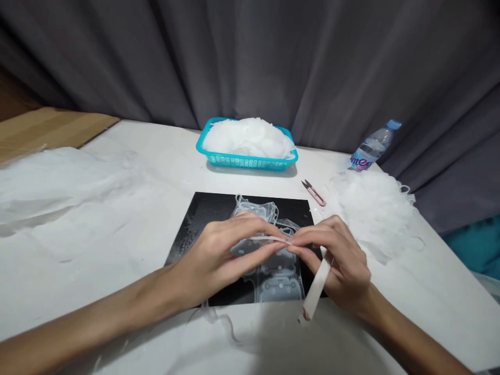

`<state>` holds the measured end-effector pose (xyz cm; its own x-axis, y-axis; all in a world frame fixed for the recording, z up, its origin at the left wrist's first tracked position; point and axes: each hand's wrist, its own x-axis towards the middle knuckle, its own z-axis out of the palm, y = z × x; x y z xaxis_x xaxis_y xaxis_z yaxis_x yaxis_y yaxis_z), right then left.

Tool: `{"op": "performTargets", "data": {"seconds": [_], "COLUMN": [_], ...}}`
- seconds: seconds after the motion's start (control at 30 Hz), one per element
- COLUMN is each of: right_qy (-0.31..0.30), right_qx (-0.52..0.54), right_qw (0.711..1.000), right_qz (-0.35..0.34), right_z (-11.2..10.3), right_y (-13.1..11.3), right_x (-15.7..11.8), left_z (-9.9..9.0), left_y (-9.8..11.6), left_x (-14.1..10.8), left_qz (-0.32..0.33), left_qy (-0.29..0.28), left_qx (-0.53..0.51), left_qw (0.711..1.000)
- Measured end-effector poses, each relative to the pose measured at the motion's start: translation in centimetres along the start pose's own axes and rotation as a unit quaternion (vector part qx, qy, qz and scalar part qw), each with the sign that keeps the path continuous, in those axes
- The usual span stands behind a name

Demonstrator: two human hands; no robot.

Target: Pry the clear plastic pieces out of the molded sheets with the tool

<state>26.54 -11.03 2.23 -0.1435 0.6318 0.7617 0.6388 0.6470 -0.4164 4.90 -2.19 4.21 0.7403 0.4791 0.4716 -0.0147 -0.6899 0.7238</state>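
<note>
A thin, translucent white molded piece (262, 238) is stretched between my hands, edge-on above a black mat (183, 234). My left hand (222, 250) pinches it between thumb and fingers. At its right end, my right hand (339, 255) closes thumb and index finger on the piece. Tucked in the right palm is a flat white stick-like tool (317, 289) with a reddish mark near its lower end; its kind is unclear. On the mat below lie several clear molded sheets (279, 289) with ragged edges, partly covered by my hands.
A turquoise basket (250, 162) heaped with translucent white pieces stands at the back. Pink-handled thread snips (313, 193) lie right of the mat, near a pile of white scraps (371, 213) and a water bottle (373, 148). Filmy white sheets (58, 192) spread over the left side.
</note>
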Motion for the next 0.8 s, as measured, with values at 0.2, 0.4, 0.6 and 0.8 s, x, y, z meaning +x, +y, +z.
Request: {"op": "performTargets", "data": {"seconds": [0.2,0.4,0.6,0.8], "right_qy": [-0.013,-0.022,-0.032,-0.098], "right_qx": [0.010,0.017,0.023,-0.086], "right_qw": [1.000,0.999,0.999,0.991], "right_qz": [0.006,0.016,0.031,0.036], "right_z": [0.1,0.3,0.4,1.1], "right_y": [-0.1,-0.1,0.4,2.1], "right_x": [-0.2,-0.5,-0.7,-0.8], "left_z": [0.1,0.2,-0.1,-1.7], "left_y": [0.0,0.1,0.1,-2.8], "left_x": [0.0,0.0,0.0,1.2], "left_qz": [0.019,0.023,0.004,-0.150], "left_qy": [0.004,-0.004,-0.032,-0.050], "left_qx": [0.018,0.037,0.063,0.079], "left_qw": [1.000,0.999,0.997,0.984]}}
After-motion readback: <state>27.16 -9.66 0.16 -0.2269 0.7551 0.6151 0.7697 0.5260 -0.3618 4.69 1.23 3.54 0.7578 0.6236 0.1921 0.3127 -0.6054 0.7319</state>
